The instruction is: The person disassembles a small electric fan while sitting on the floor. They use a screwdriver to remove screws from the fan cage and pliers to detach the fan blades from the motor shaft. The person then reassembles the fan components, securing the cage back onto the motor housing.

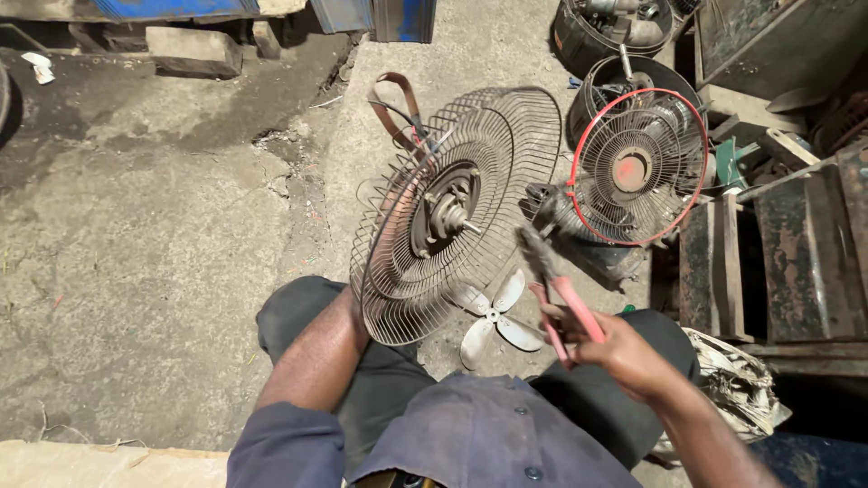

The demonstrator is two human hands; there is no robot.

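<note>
At frame centre a wire fan guard is steadied from behind by the left hand, its grip hidden, while red-handled pliers are clasped in the right hand at lower right.

— Any packages, labels, signs or screens here?

— None that I can make out. No box, no carton, no sticker, no display.

— That white scrap at the far left edge?

— The scrap lies on the ground by the top left corner, small, crumpled and white; whether it is a wrapper or plain paper cannot be told.

— Anything printed on it?

— Too small to tell.
</note>
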